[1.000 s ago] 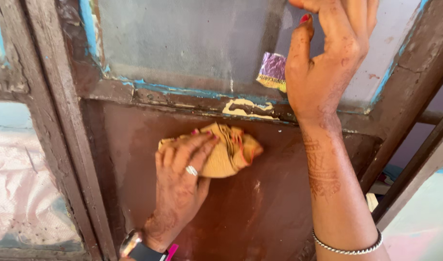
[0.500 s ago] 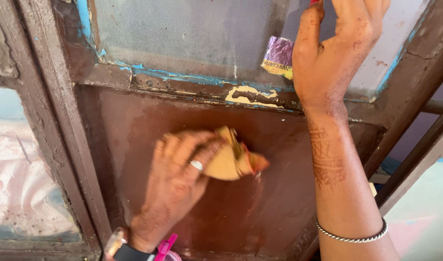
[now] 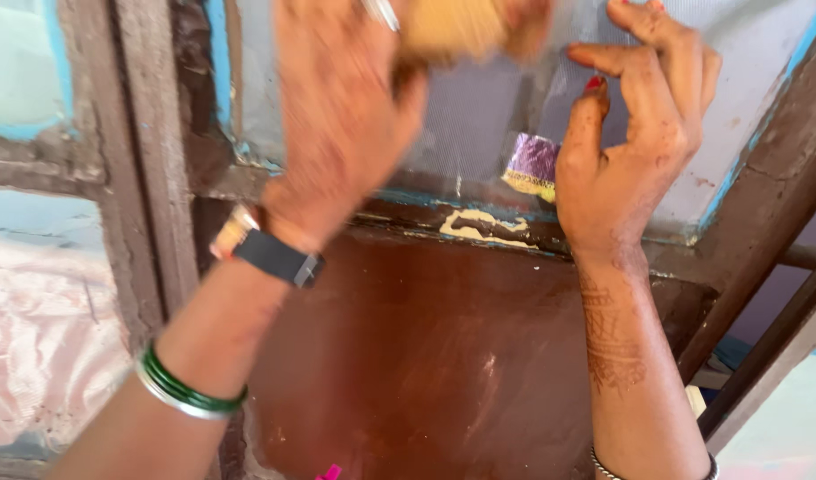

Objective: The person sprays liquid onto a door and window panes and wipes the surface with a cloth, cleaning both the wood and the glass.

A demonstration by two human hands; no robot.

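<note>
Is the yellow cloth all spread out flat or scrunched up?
Scrunched up. The yellow cloth is a bunched wad gripped in the left hand, up against the mesh screen; it is blurred, so folds are unclear.

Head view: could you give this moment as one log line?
left hand: holds cloth at mesh | right hand: on mesh | panel: wet

The left hand [image 3: 341, 107] was up at the top centre of the frame, pressing a bunched cloth [image 3: 461, 25] against the mesh screen [image 3: 479, 116] along the upper edge. To its right, the right hand [image 3: 635, 133] rested on the same screen, fingers spread. A scrap of wrapper [image 3: 532, 166] sat on the mesh between the two hands, just left of the right thumb. Below the screen ran the cross rail [image 3: 479, 227], and under that the door panel [image 3: 426, 356] filled the lower centre. The door frame post [image 3: 145, 160] stood at the left
</note>
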